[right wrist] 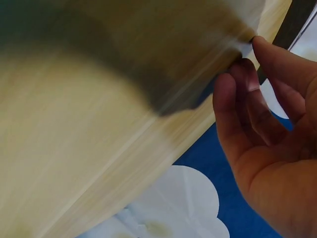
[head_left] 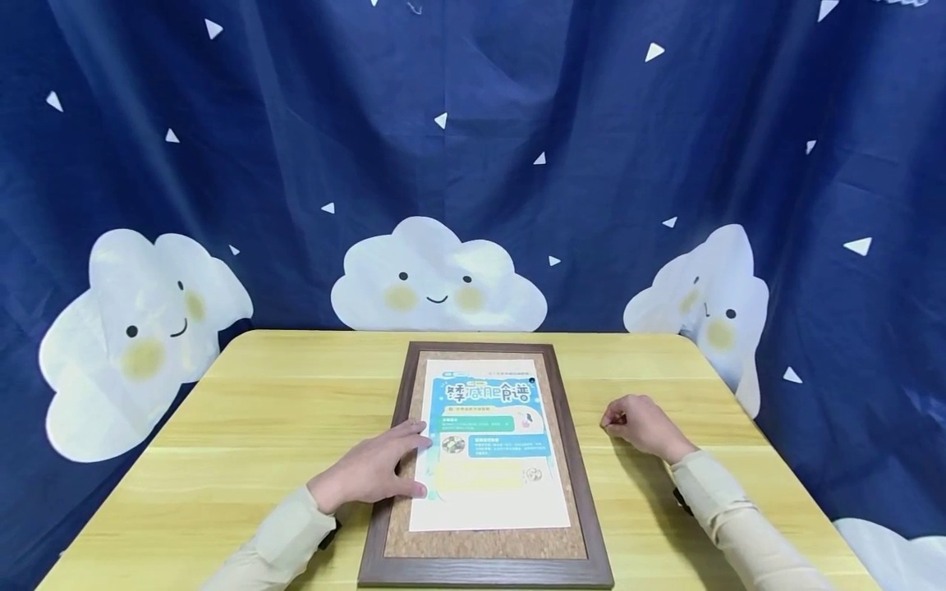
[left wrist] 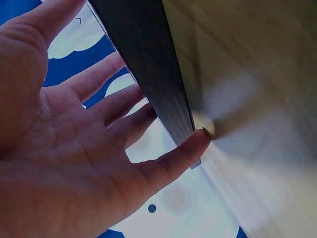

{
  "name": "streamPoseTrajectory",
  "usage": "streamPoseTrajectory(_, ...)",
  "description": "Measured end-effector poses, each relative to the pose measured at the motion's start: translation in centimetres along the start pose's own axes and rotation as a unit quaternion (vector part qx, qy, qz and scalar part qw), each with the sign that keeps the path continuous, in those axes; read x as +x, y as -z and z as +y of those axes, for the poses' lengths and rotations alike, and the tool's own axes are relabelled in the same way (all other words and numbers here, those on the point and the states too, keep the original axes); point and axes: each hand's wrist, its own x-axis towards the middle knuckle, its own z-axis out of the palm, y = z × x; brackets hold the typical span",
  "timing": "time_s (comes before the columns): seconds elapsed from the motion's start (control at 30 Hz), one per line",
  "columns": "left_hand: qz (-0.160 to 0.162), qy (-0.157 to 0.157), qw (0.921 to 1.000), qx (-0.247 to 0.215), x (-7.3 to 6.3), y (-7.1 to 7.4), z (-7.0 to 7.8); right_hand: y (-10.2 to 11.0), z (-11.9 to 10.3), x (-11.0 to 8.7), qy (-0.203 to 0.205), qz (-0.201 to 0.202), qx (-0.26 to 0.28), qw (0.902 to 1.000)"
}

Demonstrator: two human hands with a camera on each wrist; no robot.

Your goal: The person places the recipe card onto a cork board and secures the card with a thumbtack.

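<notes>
A brown-framed cork board (head_left: 484, 543) lies on the table with a printed poster (head_left: 510, 507) on it. One black pushpin (head_left: 531, 380) sits at the poster's upper right corner. My left hand (head_left: 377, 466) reaches over the board's left frame, thumb and fingers spread, fingertips on the poster's left edge. In the left wrist view, the little finger (left wrist: 181, 153) is beside the dark frame (left wrist: 148, 64). To the right of the board, my right hand (head_left: 645, 425) is low over the table with its fingers curled and fingertips close together. I cannot tell whether it pinches anything small.
The light wooden table (head_left: 244, 419) has rounded far corners. Behind it hangs a dark blue curtain (head_left: 488, 189) printed with white triangles and smiling clouds. Bare wood shows on both sides of the board. A dark band (head_left: 329, 535) circles the left wrist.
</notes>
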Motion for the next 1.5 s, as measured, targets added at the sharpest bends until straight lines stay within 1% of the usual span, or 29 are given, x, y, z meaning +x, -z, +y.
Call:
streamPoseTrajectory(0.1, 0.0, -0.004, 1.0, -0.002, -0.1, 0.0, 0.1, -0.1, -0.3, -0.2, -0.005, 0.0, -0.002, 1.0)
streamPoseTrajectory(0.17, -0.001, -0.005, 1.0, -0.002, -0.1, 0.0, 0.1, 0.0, -0.6, -0.2, -0.015, -0.005, 0.01, 0.9998)
streamPoseTrajectory(0.3, -0.002, -0.005, 1.0, -0.001, -0.1, 0.1, 0.1, 0.5, -2.2, -0.4, -0.036, -0.017, 0.067, 0.997)
streamPoseTrajectory(0.37, -0.002, -0.004, 1.0, 0.0, -0.1, 0.1, 0.1, 0.7, -3.3, -0.5, -0.029, -0.023, 0.107, 0.9935)
streamPoseTrajectory(0.43, -0.001, -0.003, 1.0, 0.002, 0.0, 0.1, 0.0, 0.7, -4.6, -0.8, -0.017, -0.04, 0.149, 0.9879)
streamPoseTrajectory(0.47, -0.001, -0.003, 1.0, 0.003, 0.0, 0.1, 0.0, 0.6, -5.3, -0.9, -0.009, -0.052, 0.17, 0.984)
streamPoseTrajectory(0.53, -0.001, -0.002, 1.0, 0.005, 0.0, 0.1, 0.0, 0.3, -6.7, -1.4, 0.005, -0.086, 0.216, 0.9726)
streamPoseTrajectory(0.63, 0.0, -0.001, 1.0, 0.006, 0.0, 0.0, -0.1, -0.6, -8.5, -2.0, 0.012, -0.144, 0.281, 0.9486)
streamPoseTrajectory(0.7, 0.001, 0.0, 1.0, 0.006, 0.1, 0.0, 0.0, -1.3, -9.4, -2.3, 0.009, -0.178, 0.316, 0.9318)
streamPoseTrajectory(0.73, 0.002, 0.0, 1.0, 0.006, 0.1, 0.0, 0.0, -1.6, -9.8, -2.4, 0.003, -0.191, 0.329, 0.925)
streamPoseTrajectory(0.77, 0.002, 0.001, 1.0, 0.006, 0.1, 0.0, 0.0, -1.8, -10.0, -2.4, -0.006, -0.203, 0.334, 0.9205)
streamPoseTrajectory(0.8, 0.002, 0.002, 1.0, 0.007, 0.1, 0.0, 0.0, -2.1, -10.3, -2.4, -0.013, -0.211, 0.335, 0.9181)
streamPoseTrajectory(0.87, 0.003, 0.002, 1.0, 0.007, 0.1, 0.0, 0.1, -2.4, -10.7, -2.4, -0.024, -0.222, 0.323, 0.9197)
streamPoseTrajectory(1.03, 0.002, -0.001, 1.0, 0.006, 0.1, 0.1, 0.0, -2.7, -11.6, -2.1, -0.022, -0.223, 0.263, 0.9382)
streamPoseTrajectory(1.1, 0.002, -0.002, 1.0, 0.007, 0.1, 0.1, -0.1, -2.6, -11.9, -1.9, -0.019, -0.221, 0.25, 0.9426)
streamPoseTrajectory(1.23, 0.001, -0.002, 1.0, 0.006, 0.2, 0.2, -0.1, -2.3, -12.2, -1.8, -0.025, -0.22, 0.248, 0.9431)
streamPoseTrajectory(1.5, -0.001, -0.004, 1.0, 0.007, 0.1, 0.2, 0.0, -2.4, -12.6, -1.6, -0.017, -0.217, 0.216, 0.9517)
